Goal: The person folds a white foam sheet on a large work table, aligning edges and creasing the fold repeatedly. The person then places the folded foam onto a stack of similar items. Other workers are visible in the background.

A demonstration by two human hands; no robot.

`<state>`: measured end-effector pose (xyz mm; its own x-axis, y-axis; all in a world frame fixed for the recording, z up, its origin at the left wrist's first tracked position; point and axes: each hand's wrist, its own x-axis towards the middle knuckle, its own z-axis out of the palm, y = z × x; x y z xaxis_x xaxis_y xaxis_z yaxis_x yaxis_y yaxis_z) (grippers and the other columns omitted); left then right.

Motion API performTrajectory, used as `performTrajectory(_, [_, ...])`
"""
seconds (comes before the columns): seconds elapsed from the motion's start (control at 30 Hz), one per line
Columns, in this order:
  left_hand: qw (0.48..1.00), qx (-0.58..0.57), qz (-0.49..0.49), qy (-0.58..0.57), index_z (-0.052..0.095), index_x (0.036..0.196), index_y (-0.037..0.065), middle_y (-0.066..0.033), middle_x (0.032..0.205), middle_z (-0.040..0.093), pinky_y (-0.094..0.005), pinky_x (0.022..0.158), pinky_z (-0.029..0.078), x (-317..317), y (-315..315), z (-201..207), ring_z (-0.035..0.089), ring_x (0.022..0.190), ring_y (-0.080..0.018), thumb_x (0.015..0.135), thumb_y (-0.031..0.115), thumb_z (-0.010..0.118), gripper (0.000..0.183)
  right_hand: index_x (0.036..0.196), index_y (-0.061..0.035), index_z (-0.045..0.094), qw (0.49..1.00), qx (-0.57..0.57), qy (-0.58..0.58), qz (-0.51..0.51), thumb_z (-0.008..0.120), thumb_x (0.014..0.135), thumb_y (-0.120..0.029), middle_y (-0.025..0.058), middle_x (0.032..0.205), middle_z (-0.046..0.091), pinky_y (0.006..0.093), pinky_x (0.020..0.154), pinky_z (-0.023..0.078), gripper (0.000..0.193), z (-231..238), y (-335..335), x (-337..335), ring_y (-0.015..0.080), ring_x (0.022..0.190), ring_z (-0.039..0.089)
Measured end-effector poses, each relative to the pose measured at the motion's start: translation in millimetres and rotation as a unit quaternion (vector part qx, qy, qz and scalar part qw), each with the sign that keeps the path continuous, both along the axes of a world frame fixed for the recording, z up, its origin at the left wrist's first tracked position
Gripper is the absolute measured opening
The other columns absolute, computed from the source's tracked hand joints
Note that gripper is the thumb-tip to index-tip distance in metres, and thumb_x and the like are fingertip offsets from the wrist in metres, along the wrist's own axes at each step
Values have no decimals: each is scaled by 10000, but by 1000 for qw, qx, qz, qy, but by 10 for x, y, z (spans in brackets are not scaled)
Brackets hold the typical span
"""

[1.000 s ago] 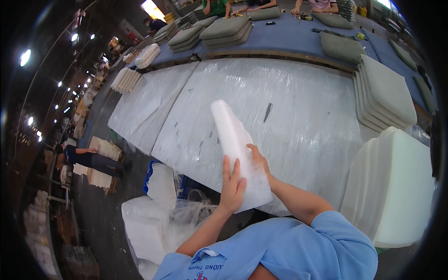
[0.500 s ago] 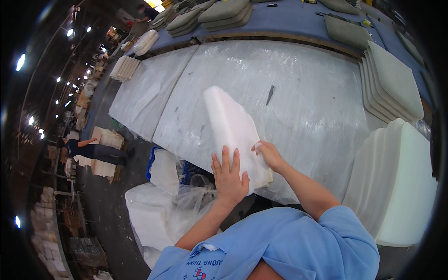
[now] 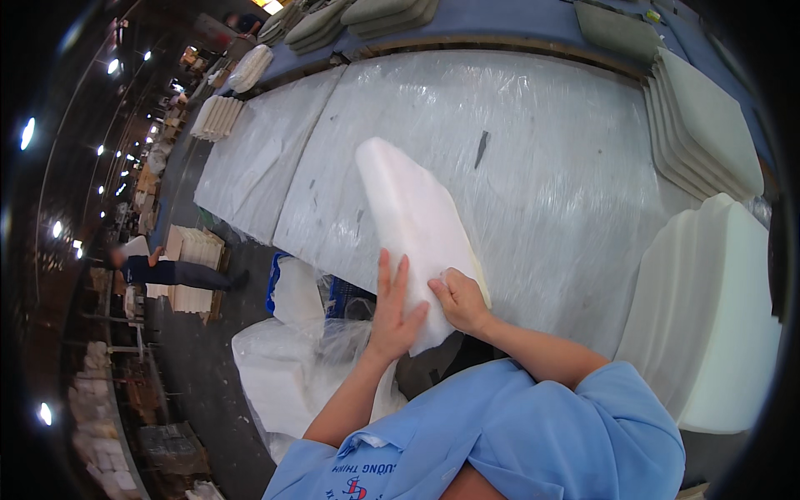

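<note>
A white fluffy cushion pad lies slantwise over the near edge of the plastic-covered table, with a thin yellowish layer showing along its right edge. My left hand rests against the pad's left side, fingers stretched out and thumb apart. On the pad's near part, my right hand is closed, its thumb and curled fingers pressing on the white wadding. Whatever lies inside those curled fingers is hidden.
Clear plastic film covers the table. White pads stand stacked at right, beside grey-green cushions. Plastic-wrapped white material and a blue crate sit at lower left. A person stands further left.
My right hand has moved left from the pad's right edge onto its top. My left hand has shifted slightly to the left side. The view has shifted a little.
</note>
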<state>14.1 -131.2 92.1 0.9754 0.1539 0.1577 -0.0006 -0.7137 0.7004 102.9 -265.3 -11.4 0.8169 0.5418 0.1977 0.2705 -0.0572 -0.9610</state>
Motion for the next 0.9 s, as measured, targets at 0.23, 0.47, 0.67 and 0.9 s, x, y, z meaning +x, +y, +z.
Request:
performTrajectory(0.23, [996, 73, 39, -43, 495, 1530, -17, -304, 1709, 120, -488, 1268, 208, -33, 38, -218, 156, 1587, -465, 947, 61, 617, 601, 833, -36, 556, 996, -9, -84, -8, 563, 1058, -287, 187, 807, 569, 508, 682, 486, 337, -235, 224, -19, 424, 764, 585])
performTrajectory(0.47, [996, 65, 40, -41, 492, 1531, -16, -301, 1699, 155, -485, 1262, 222, -53, 45, -176, 201, 1572, -463, 942, 63, 606, 605, 980, -26, 611, 979, -185, 14, -88, 555, 1054, -268, 220, 937, 686, 501, 768, 527, 259, -1195, 77, 211, 413, 898, 681])
performTrajectory(0.67, [996, 53, 64, -36, 463, 1552, -18, -293, 1700, 162, -471, 1257, 236, -98, 21, -232, 207, 1572, -448, 944, 55, 586, 624, 1082, -37, 601, 986, -21, 160, -29, 552, 1053, -359, 235, 965, 713, 505, 832, 537, 327, -227, -24, 287, 422, 945, 708])
performTrajectory(0.9, [997, 66, 36, -30, 398, 1576, -57, -290, 1708, 137, -468, 1261, 229, -5, -24, -214, 187, 1583, -433, 958, 53, 550, 645, 966, -24, 591, 998, -25, -46, -19, 495, 1076, -366, 226, 857, 649, 542, 768, 501, 372, -34, 344, 211, 478, 839, 635])
